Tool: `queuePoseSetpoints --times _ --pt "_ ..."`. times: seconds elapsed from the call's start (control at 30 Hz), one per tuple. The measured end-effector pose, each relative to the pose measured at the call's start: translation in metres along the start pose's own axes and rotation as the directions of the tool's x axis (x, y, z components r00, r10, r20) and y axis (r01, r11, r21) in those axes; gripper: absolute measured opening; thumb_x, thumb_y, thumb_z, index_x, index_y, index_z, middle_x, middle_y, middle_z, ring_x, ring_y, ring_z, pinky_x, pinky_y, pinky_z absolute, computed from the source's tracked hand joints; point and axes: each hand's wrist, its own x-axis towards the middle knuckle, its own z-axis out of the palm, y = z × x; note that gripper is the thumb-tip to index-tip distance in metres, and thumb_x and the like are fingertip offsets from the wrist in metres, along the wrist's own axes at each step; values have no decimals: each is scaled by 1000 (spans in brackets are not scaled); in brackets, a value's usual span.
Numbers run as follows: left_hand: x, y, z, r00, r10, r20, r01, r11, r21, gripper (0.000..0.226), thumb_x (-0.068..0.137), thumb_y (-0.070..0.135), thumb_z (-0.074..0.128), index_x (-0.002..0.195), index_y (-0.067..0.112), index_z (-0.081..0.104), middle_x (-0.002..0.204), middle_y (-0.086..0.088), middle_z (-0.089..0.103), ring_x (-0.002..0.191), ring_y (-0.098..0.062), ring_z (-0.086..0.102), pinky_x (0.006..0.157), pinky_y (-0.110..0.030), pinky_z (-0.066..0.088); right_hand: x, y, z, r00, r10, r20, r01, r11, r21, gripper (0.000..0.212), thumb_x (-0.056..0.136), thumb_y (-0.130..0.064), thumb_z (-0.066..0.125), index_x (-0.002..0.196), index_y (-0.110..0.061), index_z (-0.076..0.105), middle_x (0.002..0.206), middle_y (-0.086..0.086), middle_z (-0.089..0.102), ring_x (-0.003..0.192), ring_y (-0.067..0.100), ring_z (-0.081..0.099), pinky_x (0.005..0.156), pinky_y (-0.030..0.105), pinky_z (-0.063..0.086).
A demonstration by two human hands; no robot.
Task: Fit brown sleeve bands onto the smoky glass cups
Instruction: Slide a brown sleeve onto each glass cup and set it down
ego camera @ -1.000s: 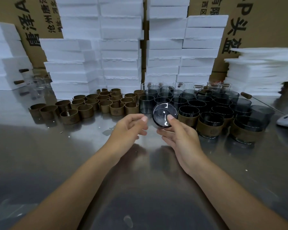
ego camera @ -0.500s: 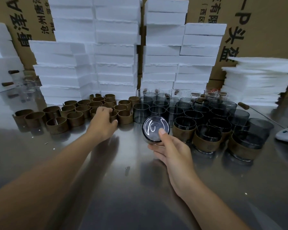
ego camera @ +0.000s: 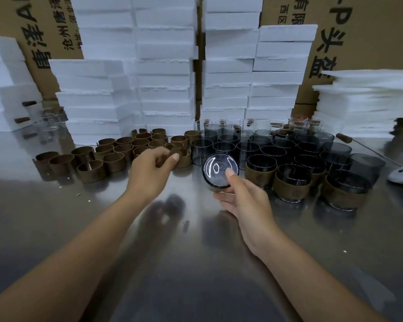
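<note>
**Holding cup and band over the counter**

The smoky glass cup (ego camera: 220, 169) is tipped on its side with a round end facing the camera. The right hand (ego camera: 244, 201) grips it, thumb on that end. Just to its left, the left hand (ego camera: 151, 168) pinches a brown sleeve band (ego camera: 173, 150) above the loose bands (ego camera: 114, 159) on the steel counter (ego camera: 196, 263). Banded cups (ego camera: 291, 182) stand to the right, with white foam boxes (ego camera: 165, 73) stacked behind.

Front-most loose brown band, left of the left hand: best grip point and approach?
Probably best: pinch the wall of the front band at its top rim, coming from above on the near side, finger inside, thumb outside. It stands upright and open-topped; its near side faces bare table, while other bands crowd behind.
</note>
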Motion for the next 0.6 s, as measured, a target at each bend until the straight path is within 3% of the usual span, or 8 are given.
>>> queuePoseSetpoints --times 0.1,0.2,0.3,0.4,0.6 --pt "-19 24 -1 991 134 -3 -133 982 -133 14 93 23 58 82 22 67 82 4 62 75 -11 54 70 -24 42 -2 1 1 1000 -31 2 31 999 -28 21 87 -39 63 81 -19 67 56 -16 58 73 10 61 76 24 51" --pt "-37 40 1 985 162 -57 -171 963 -207 16 94 17 57 81 26 59 91 -1 52 76 -3 47 69 -8 35 -5 -1 2 999 -39 9 39 999 -27 21 87 -39 64 81 -19 68 62 -13 56 74 9 57 71 18 50" --pt "-48 46 3 978 195 -71 -207 944 -256 13 94 12 56 83 20 58 99 -5 49 80 8 47 74 -5 35 -5 -4 4 1000 -20 -3 20 1000 -14 19 87 -38 63 81 -20 67 67 -13 59 76 10 60 70 19 49" --pt "-53 47 3 975 216 -50 -221 923 -314 13 93 9 56 84 17 59 106 -2 47 86 18 46 78 -2 35 -5 -6 4 1000 -1 8 1 1000 24 19 89 -36 63 90 -18 70 78 -7 66 82 15 65 79 23 54" --pt "-61 52 8 979 204 21 -180 904 -387 20 92 17 56 74 27 57 110 13 43 103 7 49 82 -6 41 -7 -6 4 1000 7 5 -7 1000 -12 28 90 -37 61 102 -14 70 102 10 72 99 26 68 83 26 55"
